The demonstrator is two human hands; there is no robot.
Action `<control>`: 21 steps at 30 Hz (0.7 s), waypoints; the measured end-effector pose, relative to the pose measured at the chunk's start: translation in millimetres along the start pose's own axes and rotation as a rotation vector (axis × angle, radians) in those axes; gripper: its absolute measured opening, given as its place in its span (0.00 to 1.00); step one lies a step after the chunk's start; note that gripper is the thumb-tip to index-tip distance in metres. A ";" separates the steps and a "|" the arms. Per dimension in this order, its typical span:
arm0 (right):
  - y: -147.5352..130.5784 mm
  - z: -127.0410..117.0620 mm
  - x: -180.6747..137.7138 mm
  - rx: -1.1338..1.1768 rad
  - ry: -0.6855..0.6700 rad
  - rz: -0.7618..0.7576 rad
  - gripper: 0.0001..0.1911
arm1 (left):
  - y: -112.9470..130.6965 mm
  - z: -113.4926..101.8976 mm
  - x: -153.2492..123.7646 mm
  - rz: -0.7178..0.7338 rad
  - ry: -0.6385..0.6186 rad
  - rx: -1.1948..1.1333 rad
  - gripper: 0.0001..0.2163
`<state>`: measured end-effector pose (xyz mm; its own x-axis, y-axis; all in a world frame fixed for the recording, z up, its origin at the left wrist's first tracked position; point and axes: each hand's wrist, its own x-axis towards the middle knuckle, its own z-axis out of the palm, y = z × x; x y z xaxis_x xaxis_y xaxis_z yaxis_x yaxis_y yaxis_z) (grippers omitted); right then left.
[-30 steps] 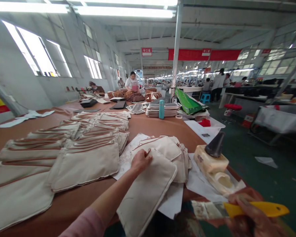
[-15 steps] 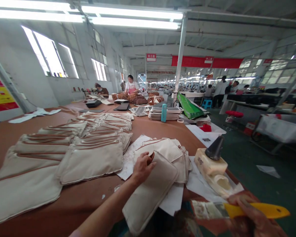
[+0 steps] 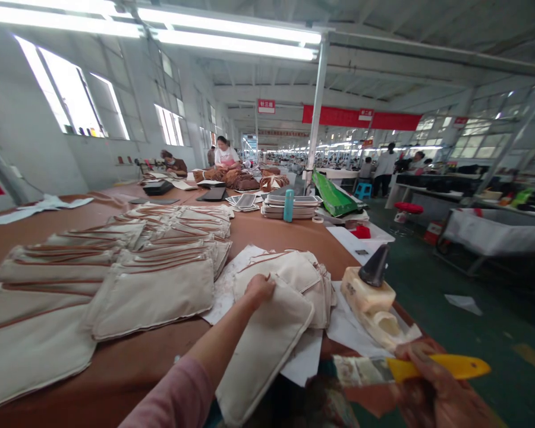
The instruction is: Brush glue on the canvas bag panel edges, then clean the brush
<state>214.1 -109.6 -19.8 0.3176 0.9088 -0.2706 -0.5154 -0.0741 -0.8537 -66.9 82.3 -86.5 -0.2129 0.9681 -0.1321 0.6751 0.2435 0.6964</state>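
Clock directions are taken from the middle of the view. At 9 o'clock, a white cloth piece (image 3: 38,208) lies on the brown-covered table (image 3: 116,380), and at 8 o'clock overlapping rows of pouches (image 3: 156,291) with brown edging spread over it. Between 10 and 11 o'clock, in the background, a person in a white top (image 3: 226,156) is at the table's far end by some brown bundles (image 3: 232,177). At 6 o'clock the left hand (image 3: 261,289) pinches the upper edge of a cream pouch (image 3: 261,356), which slants with its lower end toward the wearer. At 5 o'clock, just behind it, a small pile of similar pouches (image 3: 301,270) rests on white paper (image 3: 305,359). At 4 o'clock stands a yellowish plastic container (image 3: 368,294) with a dark cone (image 3: 375,266) on top. Nearer, also about 4 o'clock, a brush (image 3: 396,370) points its whitish bristles toward 9 o'clock, apart from the cream pouch; at the far right the right hand (image 3: 434,383) is closed around its yellow handle.
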 end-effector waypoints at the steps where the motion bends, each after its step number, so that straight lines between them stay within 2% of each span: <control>1: -0.6 2.0 0.6 0.009 -0.015 -0.021 0.18 | 1.5 -1.2 -5.3 0.037 -0.019 -0.033 0.13; 7: -18.0 25.1 3.3 0.067 -0.120 -0.160 0.16 | 15.3 -16.9 -63.7 0.404 -0.117 -0.233 0.10; 12: -24.8 48.7 12.5 0.053 -0.224 -0.314 0.15 | 32.5 -28.1 -110.6 0.598 -0.256 -0.352 0.12; 17: -15.8 58.2 20.9 -0.045 -0.276 -0.430 0.11 | 49.1 -35.6 -137.1 0.689 -0.430 -0.391 0.14; 21: -17.8 56.9 24.5 -0.302 -0.251 -0.570 0.12 | 57.2 -38.5 -147.6 0.663 -0.484 -0.404 0.17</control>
<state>185.8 -62.7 14.1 0.2606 0.9045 0.3375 -0.0673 0.3658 -0.9283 -24.1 -48.9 0.0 0.5110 0.8436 0.1650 0.2352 -0.3219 0.9171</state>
